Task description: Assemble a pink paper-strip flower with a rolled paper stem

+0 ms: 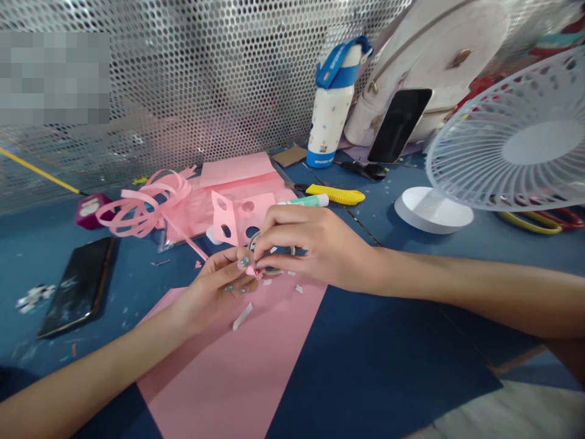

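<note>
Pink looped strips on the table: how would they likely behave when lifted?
The looped strips would probably feel light, being thin and narrow. They look likely to bend and sway, as they already curve in loose loops. Overlapping turns may tangle if pulled.

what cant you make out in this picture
All in the head view:
- Small pink piece: full shape unclear, too small and partly covered by the left hand and right hand.
- Ring: partly hidden by the right hand's fingers.
- Fan: cut off by the right edge.
- Pale bag: cut off by the top edge.
</note>
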Available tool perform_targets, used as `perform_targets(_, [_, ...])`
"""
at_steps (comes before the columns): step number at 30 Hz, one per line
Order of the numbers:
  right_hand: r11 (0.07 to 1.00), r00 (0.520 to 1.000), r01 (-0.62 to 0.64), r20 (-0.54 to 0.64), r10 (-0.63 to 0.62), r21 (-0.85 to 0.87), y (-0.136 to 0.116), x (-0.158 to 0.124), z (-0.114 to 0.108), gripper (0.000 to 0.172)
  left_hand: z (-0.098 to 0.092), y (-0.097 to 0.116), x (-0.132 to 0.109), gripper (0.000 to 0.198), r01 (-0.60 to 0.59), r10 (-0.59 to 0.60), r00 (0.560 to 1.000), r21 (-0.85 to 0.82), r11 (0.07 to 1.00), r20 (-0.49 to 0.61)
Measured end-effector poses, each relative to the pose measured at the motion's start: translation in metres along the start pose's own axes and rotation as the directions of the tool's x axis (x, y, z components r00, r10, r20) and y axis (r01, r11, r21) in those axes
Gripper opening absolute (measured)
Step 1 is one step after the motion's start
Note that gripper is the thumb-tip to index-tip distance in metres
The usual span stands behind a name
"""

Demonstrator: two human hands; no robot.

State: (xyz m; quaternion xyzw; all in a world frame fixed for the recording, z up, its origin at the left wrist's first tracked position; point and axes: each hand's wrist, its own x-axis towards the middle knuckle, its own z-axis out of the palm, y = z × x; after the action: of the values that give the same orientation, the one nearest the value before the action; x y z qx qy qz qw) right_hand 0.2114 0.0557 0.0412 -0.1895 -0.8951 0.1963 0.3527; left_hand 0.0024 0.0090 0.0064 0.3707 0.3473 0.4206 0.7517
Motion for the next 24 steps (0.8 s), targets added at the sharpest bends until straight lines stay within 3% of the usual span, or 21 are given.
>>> perform_targets(7, [0.992,0.987,-0.129,0.099,0.129,-0.002,-0.0067,-0.0005,-0.0016,0.013,-0.0006,-0.0011,-0.0003,0.022,-0.041,0.041,0.999,-0.008,0.999,0.011])
perform_targets(17, [0.987,0.991,-0.127,0.048,0.123,0.098,-0.0035,-0.0012,0.0029,0.013,-0.0019,-0.0004,0.0001,0.020,-0.014,0.014,1.000,-0.041,0.999,-0.003])
perform_targets(24, [0.984,0.999,-0.042,-0.025,0.047,0.174,0.0019,-0.0016,0.0057,0.008,-0.0039,-0.0012,0.0009,0.020,-0.001,0.000,1.000,-0.055,0.998,-0.013])
